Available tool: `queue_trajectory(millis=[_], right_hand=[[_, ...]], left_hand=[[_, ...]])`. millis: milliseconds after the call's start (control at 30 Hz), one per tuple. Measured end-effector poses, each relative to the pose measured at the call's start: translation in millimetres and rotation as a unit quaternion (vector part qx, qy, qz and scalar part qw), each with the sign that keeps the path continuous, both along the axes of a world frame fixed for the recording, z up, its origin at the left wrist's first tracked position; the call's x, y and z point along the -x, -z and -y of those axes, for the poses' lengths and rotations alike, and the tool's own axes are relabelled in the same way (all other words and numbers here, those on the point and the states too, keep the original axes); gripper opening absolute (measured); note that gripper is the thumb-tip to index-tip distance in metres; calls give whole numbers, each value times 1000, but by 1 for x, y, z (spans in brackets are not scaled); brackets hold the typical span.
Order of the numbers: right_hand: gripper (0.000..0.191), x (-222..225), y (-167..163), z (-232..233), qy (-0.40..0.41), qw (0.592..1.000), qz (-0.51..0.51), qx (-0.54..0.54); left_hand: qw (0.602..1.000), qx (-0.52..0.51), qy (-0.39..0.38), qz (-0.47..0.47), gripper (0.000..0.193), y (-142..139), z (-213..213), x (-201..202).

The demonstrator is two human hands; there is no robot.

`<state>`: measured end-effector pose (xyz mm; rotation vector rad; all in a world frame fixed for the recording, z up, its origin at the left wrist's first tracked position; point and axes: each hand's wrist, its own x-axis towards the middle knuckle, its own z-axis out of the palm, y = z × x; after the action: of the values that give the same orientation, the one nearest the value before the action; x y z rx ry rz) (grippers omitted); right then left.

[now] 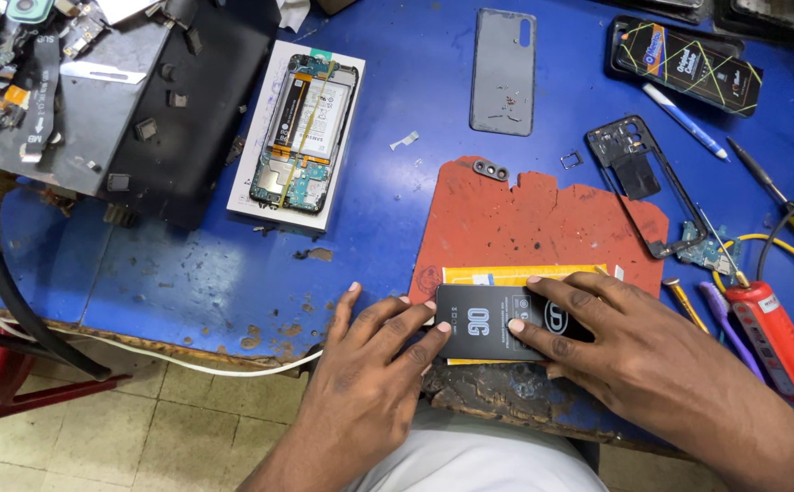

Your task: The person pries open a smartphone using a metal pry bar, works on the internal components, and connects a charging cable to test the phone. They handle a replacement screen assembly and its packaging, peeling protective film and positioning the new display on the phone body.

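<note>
A flat black packet (483, 319) with white print lies on a yellow sleeve (506, 274) at the near edge of a worn red mat (534, 219). My left hand (370, 351) grips the packet's left end with spread fingers. My right hand (597, 337) lies over its right half, with the fingertips pressing on the top face. Both hands sit at the table's front edge.
An opened phone (301, 128) with its battery showing rests on a white box. A grey back cover (503, 68), a black phone frame (634, 173), a red-handled tool (775, 337), screwdrivers and a black packet (688, 62) lie around the blue table (178, 264). Loose parts cover a black mat (96, 100).
</note>
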<state>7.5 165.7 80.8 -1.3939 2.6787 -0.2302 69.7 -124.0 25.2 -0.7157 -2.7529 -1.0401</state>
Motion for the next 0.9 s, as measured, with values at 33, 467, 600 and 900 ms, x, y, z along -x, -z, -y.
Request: queue_trajectory(millis=[33,467,600,900], right_hand=[[52,0,0,0,-1,1000,-1,-2],[55,-3,3,-2,7,1000,2,-19],[57,-2,0,-2,13,1000,-1,-15],[56,-2,-14,3,27,999,9,-35]], left_hand=[[1000,1,1,1,53,0,0,0],[1000,12,-3,-6,54,-2,1,3],[1000,23,-1,-10,54,-1,0,5],[999,39,-4,-16,52,0,-9,8]])
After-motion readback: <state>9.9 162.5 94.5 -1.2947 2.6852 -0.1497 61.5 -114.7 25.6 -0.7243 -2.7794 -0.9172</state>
